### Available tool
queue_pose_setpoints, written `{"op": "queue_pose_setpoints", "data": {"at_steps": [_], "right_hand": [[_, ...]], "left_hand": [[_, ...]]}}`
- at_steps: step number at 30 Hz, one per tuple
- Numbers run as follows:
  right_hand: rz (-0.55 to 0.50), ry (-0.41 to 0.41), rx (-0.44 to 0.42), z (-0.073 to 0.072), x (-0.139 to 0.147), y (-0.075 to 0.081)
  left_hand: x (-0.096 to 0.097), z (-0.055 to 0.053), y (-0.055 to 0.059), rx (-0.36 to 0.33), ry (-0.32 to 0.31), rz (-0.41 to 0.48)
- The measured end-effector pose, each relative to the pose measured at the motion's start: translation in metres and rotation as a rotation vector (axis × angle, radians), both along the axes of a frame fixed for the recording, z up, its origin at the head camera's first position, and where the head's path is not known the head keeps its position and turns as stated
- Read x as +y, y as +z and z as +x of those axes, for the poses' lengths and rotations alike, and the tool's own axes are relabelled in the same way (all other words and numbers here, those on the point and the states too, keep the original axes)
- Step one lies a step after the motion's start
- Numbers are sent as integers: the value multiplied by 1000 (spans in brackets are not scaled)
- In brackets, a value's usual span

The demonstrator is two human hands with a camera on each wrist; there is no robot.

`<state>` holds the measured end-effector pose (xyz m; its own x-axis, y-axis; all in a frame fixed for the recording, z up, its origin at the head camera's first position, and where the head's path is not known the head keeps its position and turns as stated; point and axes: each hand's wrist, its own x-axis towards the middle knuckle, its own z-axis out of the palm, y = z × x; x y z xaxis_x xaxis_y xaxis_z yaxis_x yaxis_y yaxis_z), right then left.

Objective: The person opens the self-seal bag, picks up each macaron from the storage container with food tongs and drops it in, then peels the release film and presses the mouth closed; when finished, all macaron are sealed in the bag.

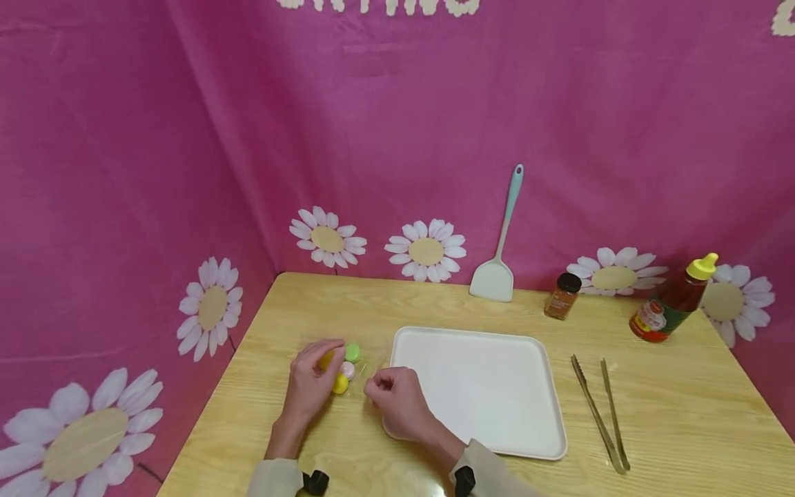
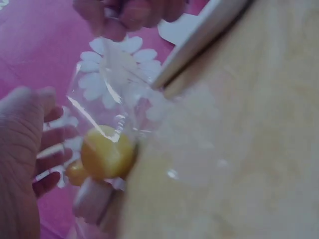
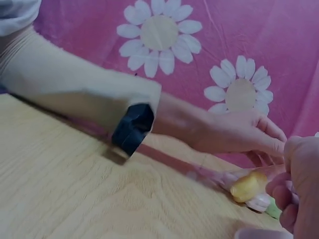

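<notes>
A clear plastic bag [image 2: 119,94] lies on the table left of the white tray, with several small rounded pieces in it. Among them are a yellow piece [image 1: 339,384], a pale pink one [image 1: 348,371] and a green one [image 1: 352,353]. My right hand [image 1: 397,402] pinches the bag's edge between thumb and curled fingers, at the tray's left side. Beside the pieces is my left hand [image 1: 312,379], its fingers loosely bent and partly covering an orange-yellow piece. In the left wrist view, these fingers stand apart beside the bag.
The white tray [image 1: 478,386] lies right of my right hand. Metal tongs [image 1: 602,414] rest farther right. Along the back are a spatula [image 1: 493,279] leaning on the pink cloth, a spice jar [image 1: 562,297] and a sauce bottle [image 1: 671,304] with a yellow cap.
</notes>
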<state>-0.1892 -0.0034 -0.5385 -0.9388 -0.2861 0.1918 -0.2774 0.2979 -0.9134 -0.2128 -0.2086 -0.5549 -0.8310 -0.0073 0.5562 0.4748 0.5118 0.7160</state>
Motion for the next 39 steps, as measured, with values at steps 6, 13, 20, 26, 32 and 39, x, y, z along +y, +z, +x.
{"op": "queue_pose_setpoints", "data": {"at_steps": [6, 13, 20, 26, 32, 39], "right_hand": [[63, 4, 103, 4, 7, -4], [110, -86, 178, 8, 12, -8], [57, -71, 74, 14, 14, -15], [38, -56, 1, 14, 14, -18], [53, -101, 16, 11, 11, -17], [14, -38, 19, 12, 12, -14]], "left_hand": [[5, -12, 26, -291, -90, -121], [20, -55, 44, -827, -330, -181], [29, -80, 42, -747, -404, -353], [32, -80, 35, -706, -398, -282], [30, -76, 30, -759, -374, -153], [22, -70, 33, -735, -337, -41]]}}
